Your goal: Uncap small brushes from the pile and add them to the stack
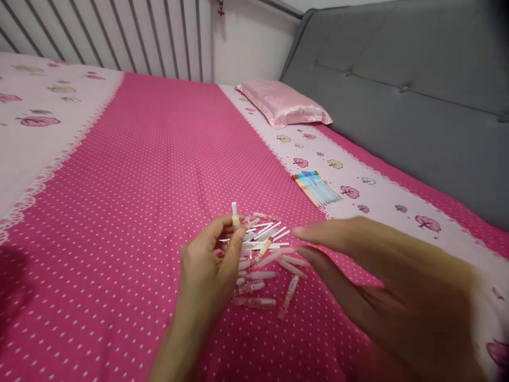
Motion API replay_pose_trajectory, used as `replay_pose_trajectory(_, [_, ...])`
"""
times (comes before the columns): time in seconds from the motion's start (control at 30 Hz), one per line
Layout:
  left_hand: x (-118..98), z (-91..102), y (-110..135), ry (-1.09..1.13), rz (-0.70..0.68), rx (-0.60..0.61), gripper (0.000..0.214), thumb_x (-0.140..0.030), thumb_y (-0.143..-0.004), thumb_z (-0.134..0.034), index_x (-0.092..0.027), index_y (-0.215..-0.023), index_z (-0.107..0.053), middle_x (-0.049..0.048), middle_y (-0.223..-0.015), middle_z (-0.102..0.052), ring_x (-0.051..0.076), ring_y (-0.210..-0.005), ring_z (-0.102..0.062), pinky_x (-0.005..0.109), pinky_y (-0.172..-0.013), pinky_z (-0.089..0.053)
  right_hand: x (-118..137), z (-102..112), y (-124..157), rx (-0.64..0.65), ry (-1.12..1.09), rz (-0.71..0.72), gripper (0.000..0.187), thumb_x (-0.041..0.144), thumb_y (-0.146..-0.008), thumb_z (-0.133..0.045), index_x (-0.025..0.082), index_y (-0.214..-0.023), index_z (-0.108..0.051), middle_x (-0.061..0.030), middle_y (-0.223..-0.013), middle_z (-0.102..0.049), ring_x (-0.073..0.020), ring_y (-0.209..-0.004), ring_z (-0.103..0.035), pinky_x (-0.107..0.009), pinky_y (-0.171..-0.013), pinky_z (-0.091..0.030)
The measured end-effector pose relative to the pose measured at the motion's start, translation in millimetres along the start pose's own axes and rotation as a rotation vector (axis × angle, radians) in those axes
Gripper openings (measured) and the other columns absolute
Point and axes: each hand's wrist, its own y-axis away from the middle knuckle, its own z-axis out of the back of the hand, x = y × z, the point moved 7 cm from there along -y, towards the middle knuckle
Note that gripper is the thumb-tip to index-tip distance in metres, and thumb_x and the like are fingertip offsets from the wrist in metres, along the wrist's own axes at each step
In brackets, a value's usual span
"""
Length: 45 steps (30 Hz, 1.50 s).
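My left hand (209,270) is closed around a small pen part (235,213), a pale tube with a white tip that stands upright between thumb and fingers. Just to its right lies a loose pile of pen parts (264,262): clear barrels, white refills and caps scattered on the pink dotted bedsheet (159,175). My right hand (382,286) hovers over the right side of the pile with fingers stretched out and apart, holding nothing. It is slightly blurred.
A row of assembled blue pens (317,188) lies on the sheet's white flowered band, beyond the pile. A pink satin pillow (283,103) rests by the grey padded headboard (405,90). A striped wall panel (119,32) stands behind the bed.
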Motion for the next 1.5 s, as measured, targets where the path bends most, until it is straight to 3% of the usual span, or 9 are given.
replay_pose_trajectory(0.1, [-0.1,-0.3,-0.5,0.017,-0.004,0.007,0.023,-0.037,-0.085,-0.056,-0.022,-0.101,-0.063,0.0022,-0.088,-0.071,0.018,-0.077,-0.067,0.026,-0.060,-0.052,-21.6,-33.0,-24.7,0.194,0.008,-0.068,0.017,0.013,-0.087,-0.054,0.021,-0.093,-0.067,-0.0031,-0.088,-0.069,-0.0172,-0.078,-0.062,-0.028,-0.068,-0.046])
replay_pose_trajectory(0.17, [-0.1,0.4,-1.0,0.010,-0.010,0.002,0.024,-0.037,-0.086,-0.055,-0.022,-0.102,-0.063,0.0023,-0.089,-0.071,0.017,-0.077,-0.067,0.027,-0.064,-0.052,-38.9,-64.3,-27.4,0.399,0.001,-0.142,0.021,0.008,-0.084,-0.053,0.021,-0.090,-0.069,-0.0024,-0.086,-0.069,-0.0174,-0.077,-0.062,-0.027,-0.065,-0.043])
replay_pose_trajectory(0.23, [0.7,1.0,-1.5,-0.001,-0.010,-0.004,0.025,-0.037,-0.086,-0.054,-0.022,-0.103,-0.063,0.0024,-0.090,-0.071,0.017,-0.078,-0.066,0.028,-0.066,-0.052,-52.0,-87.8,-24.3,0.510,-0.016,-0.196,0.024,0.005,-0.080,-0.054,0.021,-0.088,-0.070,-0.0021,-0.086,-0.069,-0.0177,-0.078,-0.061,-0.026,-0.064,-0.040])
replay_pose_trajectory(0.33, [2.0,0.7,-1.9,-0.006,-0.004,-0.002,0.025,-0.038,-0.087,-0.053,-0.022,-0.104,-0.063,0.0024,-0.090,-0.070,0.017,-0.078,-0.066,0.028,-0.066,-0.051,-61.6,-112.7,-16.5,0.618,-0.055,-0.234,0.029,0.002,-0.075,-0.055,0.023,-0.087,-0.072,-0.0023,-0.086,-0.069,-0.0172,-0.079,-0.061,-0.025,-0.065,-0.038])
replay_pose_trajectory(0.47, [1.0,0.8,-1.5,0.001,-0.011,-0.005,0.024,-0.037,-0.087,-0.054,-0.022,-0.104,-0.063,0.0022,-0.090,-0.070,0.017,-0.077,-0.066,0.027,-0.064,-0.051,-66.6,-126.9,-11.8,0.669,0.010,-0.256,0.031,0.003,-0.072,-0.056,0.024,-0.086,-0.073,-0.0031,-0.088,-0.069,-0.0180,-0.080,-0.060,-0.024,-0.063,-0.035])
replay_pose_trajectory(0.67, [0.2,-0.4,-1.4,0.004,0.004,0.006,0.025,-0.038,-0.087,-0.053,-0.023,-0.103,-0.062,0.0028,-0.090,-0.070,0.017,-0.076,-0.066,0.027,-0.062,-0.050,-63.0,-125.9,-15.4,0.631,0.044,-0.230,0.018,0.006,-0.076,-0.052,0.019,-0.079,-0.065,-0.0042,-0.090,-0.065,-0.0157,-0.078,-0.056,-0.023,-0.061,-0.032])
replay_pose_trajectory(1.03, [1.4,0.2,-1.5,-0.029,0.032,0.014,0.027,-0.040,-0.086,-0.052,-0.021,-0.102,-0.063,0.0043,-0.088,-0.070,0.018,-0.072,-0.065,0.027,-0.058,-0.050,-64.8,-121.6,-12.9,0.644,0.012,-0.219,0.015,0.005,-0.081,-0.049,0.017,-0.074,-0.055,-0.0029,-0.083,-0.060,-0.0134,-0.074,-0.050,-0.024,-0.060,-0.029])
replay_pose_trajectory(1.2, [0.9,-1.1,-1.0,-0.006,0.013,0.039,0.025,-0.037,-0.087,-0.052,-0.021,-0.102,-0.063,0.0042,-0.086,-0.070,0.019,-0.077,-0.066,0.026,-0.059,-0.050,-64.4,-96.2,-19.7,0.534,-0.075,-0.209,0.013,0.016,-0.092,-0.044,0.017,-0.086,-0.056,-0.0036,-0.083,-0.061,-0.0163,-0.077,-0.050,-0.026,-0.064,-0.034])
replay_pose_trajectory(1.5, [-1.8,-4.6,-1.4,-0.154,-0.050,0.045,0.022,-0.036,-0.083,-0.058,-0.024,-0.098,-0.069,-0.0008,-0.083,-0.071,0.014,-0.060,-0.061,0.024,-0.054,-0.046,-58.1,-49.4,-32.3,0.280,-0.349,-0.201,0.015,0.028,-0.094,-0.048,0.018,-0.094,-0.060,-0.0030,-0.091,-0.064,-0.0146,-0.082,-0.058,-0.028,-0.071,-0.043])
